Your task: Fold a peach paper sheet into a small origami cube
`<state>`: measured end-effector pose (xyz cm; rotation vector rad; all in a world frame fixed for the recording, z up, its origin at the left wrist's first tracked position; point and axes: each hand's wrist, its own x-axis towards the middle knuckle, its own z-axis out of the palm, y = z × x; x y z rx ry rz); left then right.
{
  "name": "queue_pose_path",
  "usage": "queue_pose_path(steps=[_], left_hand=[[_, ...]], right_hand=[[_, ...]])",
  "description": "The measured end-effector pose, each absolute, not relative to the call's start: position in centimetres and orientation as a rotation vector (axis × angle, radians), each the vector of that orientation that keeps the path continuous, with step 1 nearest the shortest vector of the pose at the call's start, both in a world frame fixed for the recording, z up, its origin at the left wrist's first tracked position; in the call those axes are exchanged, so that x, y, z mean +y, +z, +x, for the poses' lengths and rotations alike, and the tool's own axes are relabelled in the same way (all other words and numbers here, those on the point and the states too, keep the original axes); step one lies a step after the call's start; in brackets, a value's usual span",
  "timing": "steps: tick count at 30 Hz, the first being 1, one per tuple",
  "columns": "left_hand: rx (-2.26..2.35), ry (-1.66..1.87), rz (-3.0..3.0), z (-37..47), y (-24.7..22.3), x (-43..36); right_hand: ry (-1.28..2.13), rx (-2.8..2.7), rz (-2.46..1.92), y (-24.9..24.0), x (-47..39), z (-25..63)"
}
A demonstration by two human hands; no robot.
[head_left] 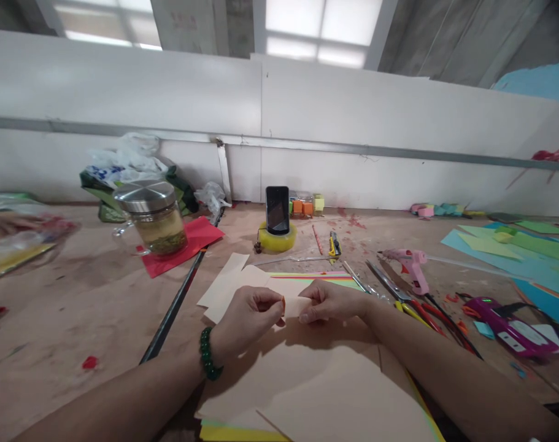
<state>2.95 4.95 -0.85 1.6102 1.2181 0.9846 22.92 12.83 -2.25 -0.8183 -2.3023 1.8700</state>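
Observation:
Above a stack of cream paper sheets (325,380), my two hands face each other with the fingers pinched. A small cream paper piece (296,306) spans the gap between them. My right hand (327,301) grips the right end of this piece between thumb and fingers. At its left end, my left hand (256,307), with a green bead bracelet (207,353) on the wrist, pinches a small orange piece (283,304), mostly hidden by the fingertips. Whether the left fingers also grip the cream piece, I cannot tell. Cut cream paper (228,279) lies behind my left hand.
A phone (278,210) stands on a yellow tape roll (277,240) behind. A lidded glass mug (154,221) sits on red paper at left. To the right lie scissors (389,279), a pink glue gun (412,265) and a purple device (504,325). Another person's hand (12,226) shows far left.

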Motion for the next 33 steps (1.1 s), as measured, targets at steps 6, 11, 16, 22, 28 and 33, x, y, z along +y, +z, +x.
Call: queue_pose_path(steps=[6, 11, 16, 22, 28, 33], left_hand=[[1.279, 0.974, 1.675, 3.2, -0.9, 4.6], [1.277, 0.962, 1.681, 3.3, -1.0, 4.4], [1.276, 0.917, 1.695, 3.3, -0.9, 4.2], [1.295, 0.877, 1.681, 3.3, -0.7, 4.2], [1.312, 0.852, 1.688, 3.1, -1.1, 4.4], [1.271, 0.825, 1.675, 3.2, -1.0, 4.5]], right_hand=[[1.88, -2.304, -0.835, -1.7, 12.6, 23.0], [1.916, -2.253, -0.753, -0.9, 11.7, 22.5], [1.889, -2.222, -0.799, -1.3, 11.2, 22.1], [1.838, -2.261, -0.808, -1.5, 11.2, 22.1], [1.866, -2.269, -0.843, -1.5, 11.0, 21.9], [1.957, -2.211, -0.928, -1.3, 10.8, 21.8]])
